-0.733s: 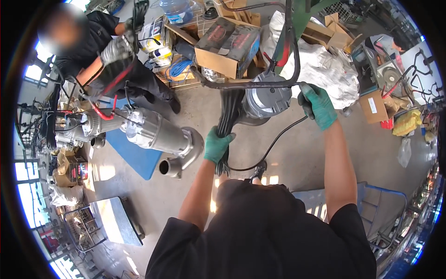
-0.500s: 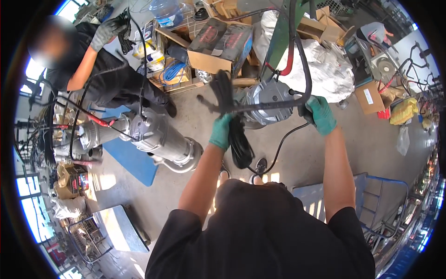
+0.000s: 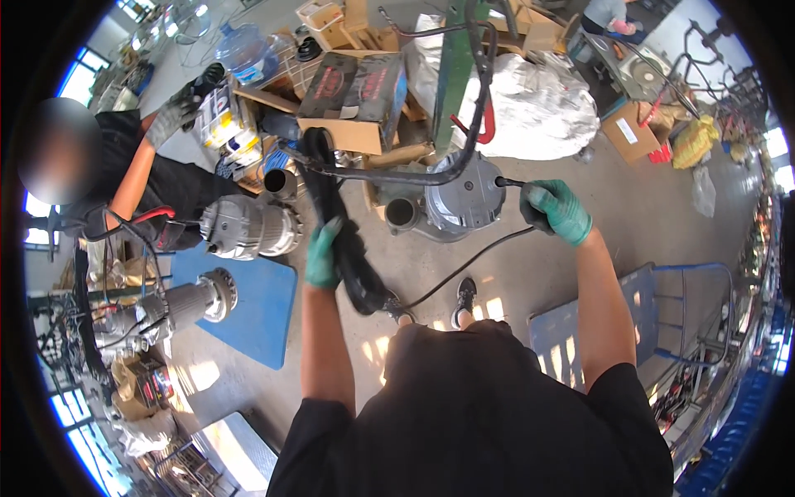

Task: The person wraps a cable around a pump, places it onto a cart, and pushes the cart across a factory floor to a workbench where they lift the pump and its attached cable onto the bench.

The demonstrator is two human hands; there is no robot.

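Note:
My left hand [image 3: 323, 255], in a green work glove, is closed around a long bundle of black coiled cable [image 3: 352, 265]. To the right, my gloved right hand [image 3: 559, 211] grips a stretch of black cable [image 3: 468, 269] close to the top of a grey submersible pump [image 3: 465, 199]. From that hand the cable sags down to the lower end of the bundle. A short black end also reaches from the pump's top to my right fingers. A bent black bar [image 3: 397, 176] crosses in front of the pump and the bundle.
A co-worker's gloved hand [image 3: 172, 120] is raised at the left, near another grey pump [image 3: 248, 225]. A third pump [image 3: 178, 306] lies beside a blue platform [image 3: 257, 311]. Ahead stand cardboard boxes [image 3: 352, 91], a green post [image 3: 451, 79] and a white sack [image 3: 538, 108]; a blue cart [image 3: 596, 319] is at the right.
My left hand has moved left with the cable bundle, and the cable stretches longer toward my right hand. The co-worker's hand is lower; the left pump now appears tipped and separate from another.

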